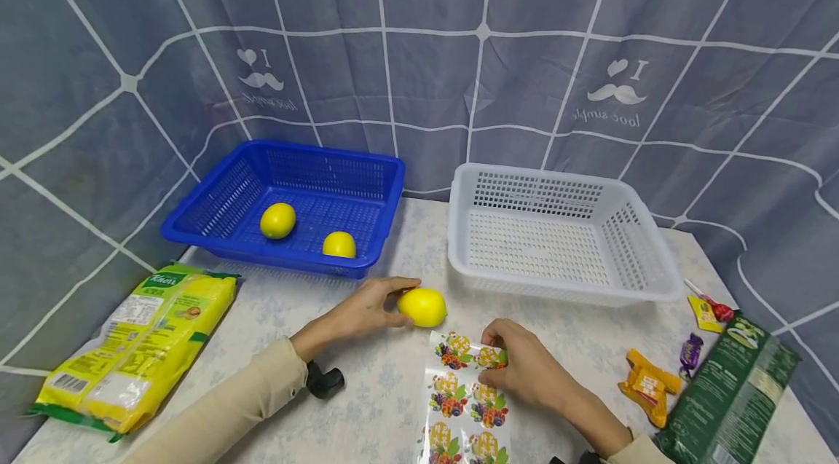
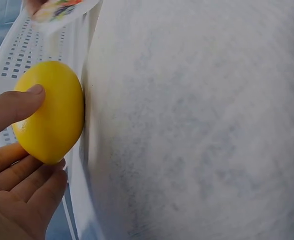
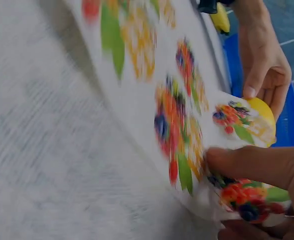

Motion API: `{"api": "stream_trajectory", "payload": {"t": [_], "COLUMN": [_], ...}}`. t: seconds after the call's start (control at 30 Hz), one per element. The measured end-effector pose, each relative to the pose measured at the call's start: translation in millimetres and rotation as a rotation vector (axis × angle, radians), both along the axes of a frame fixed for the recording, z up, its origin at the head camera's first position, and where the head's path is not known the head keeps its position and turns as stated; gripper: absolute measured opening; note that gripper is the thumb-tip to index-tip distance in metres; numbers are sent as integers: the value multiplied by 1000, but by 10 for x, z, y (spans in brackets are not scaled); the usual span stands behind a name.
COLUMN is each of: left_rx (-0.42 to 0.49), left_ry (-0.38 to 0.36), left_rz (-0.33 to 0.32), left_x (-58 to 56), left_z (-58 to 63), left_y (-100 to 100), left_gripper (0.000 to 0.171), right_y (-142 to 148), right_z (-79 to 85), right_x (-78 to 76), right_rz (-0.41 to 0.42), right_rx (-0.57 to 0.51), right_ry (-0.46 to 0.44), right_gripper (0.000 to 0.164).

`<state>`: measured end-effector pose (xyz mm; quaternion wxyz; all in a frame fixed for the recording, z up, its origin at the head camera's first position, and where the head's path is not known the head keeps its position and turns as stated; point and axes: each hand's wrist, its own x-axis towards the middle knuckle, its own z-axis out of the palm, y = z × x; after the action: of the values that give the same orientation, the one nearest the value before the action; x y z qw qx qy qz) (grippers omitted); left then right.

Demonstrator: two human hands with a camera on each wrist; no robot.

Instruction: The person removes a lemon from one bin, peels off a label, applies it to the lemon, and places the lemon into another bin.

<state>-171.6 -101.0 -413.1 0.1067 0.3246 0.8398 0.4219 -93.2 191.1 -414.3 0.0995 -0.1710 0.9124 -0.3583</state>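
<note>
My left hand (image 1: 367, 309) holds a yellow lemon (image 1: 423, 307) between thumb and fingers, close over the table in front of the baskets. In the left wrist view the thumb lies across the lemon (image 2: 54, 112) and the fingers curl under its lower end. My right hand (image 1: 527, 366) pinches the upper right edge of a sheet of fruit stickers (image 1: 467, 398), thumb on the printed face. The sheet bends at its top edge and reaches toward the lemon; in the right wrist view it overlaps part of it.
At the back left, a blue basket (image 1: 288, 256) contains two lemons (image 1: 278, 221). A white basket (image 1: 544, 285) stands at the back right. A yellow Knorr bag (image 1: 138, 347) lies at left. On the right are a green packet (image 1: 730, 391), an orange packet (image 1: 649, 385) and small sweets (image 1: 691, 352).
</note>
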Motion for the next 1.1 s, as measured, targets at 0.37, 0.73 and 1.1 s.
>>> {"api": "stream_trajectory", "payload": {"t": [0.37,0.73,1.1], "left_rx": [28,0,86], "left_ry": [-27,-24,18], "left_rz": [-22,-50,-114], "left_x": [31,61,142], "left_z": [2,76,535], "left_y": [-9,-33,37], "left_gripper": [63,68,40], "right_y": [43,24,-17], "right_z": [94,137,166], "right_x": [-82,-109,-102], "right_rz": [-42,-44,-26], "right_rx": [-249,-283,-315], "right_ry": [-206,-255,-255], "right_gripper": [29,43,38]}}
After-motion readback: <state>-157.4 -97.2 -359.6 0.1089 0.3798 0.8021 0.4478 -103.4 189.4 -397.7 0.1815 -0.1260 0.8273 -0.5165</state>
